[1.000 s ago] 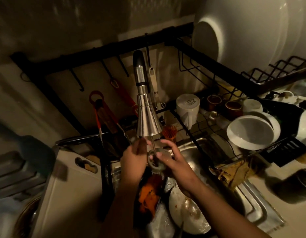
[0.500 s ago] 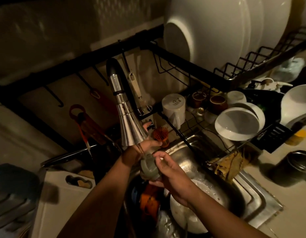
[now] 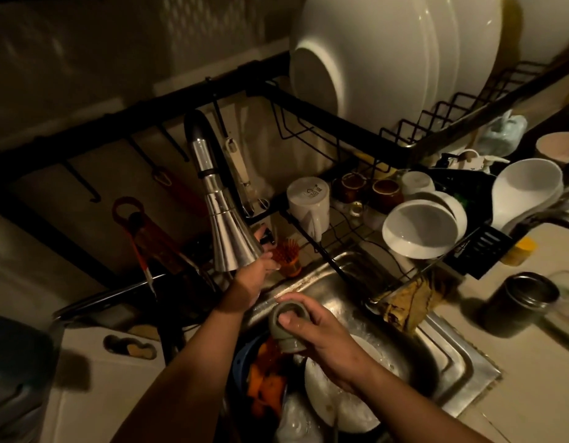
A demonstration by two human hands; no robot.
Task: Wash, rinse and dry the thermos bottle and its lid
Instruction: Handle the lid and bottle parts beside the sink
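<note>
Low in the middle of the frame, the right hand point(image 3: 324, 340) grips the thermos lid point(image 3: 288, 327), a small grey-green cap, fingers curled round its side and the thumb laid across its open rim; the lid sits tilted over the steel sink point(image 3: 449, 356), just above a blue bowl point(image 3: 241, 356) with orange scraps and a white plate point(image 3: 337, 401) lying in the basin. The left hand point(image 3: 254, 278) reaches up and back, just below and behind the flared chrome head of the tap point(image 3: 227, 238), its fingers stretched toward the base of the tap near an orange brush point(image 3: 288, 255); whether it grips anything there cannot be told, since the tap head hides the fingertips. At the right edge of the frame, on the pale worktop point(image 3: 532, 378), stands a dark metal cylinder with an open mouth, the thermos bottle point(image 3: 521, 302), upright and well apart from both hands. A black wire dish rack point(image 3: 340, 123) spans the back of the sink; large white plates point(image 3: 404, 52) stand on edge in its upper tier at the top right, and on its lower tier sit an upturned white mug point(image 3: 308, 203), two brown cups point(image 3: 385, 193) and stacked white bowls point(image 3: 420, 228). A red-handled utensil point(image 3: 132, 219) hangs at centre left. A white cutting board point(image 3: 100, 378) lies at lower left.
</note>
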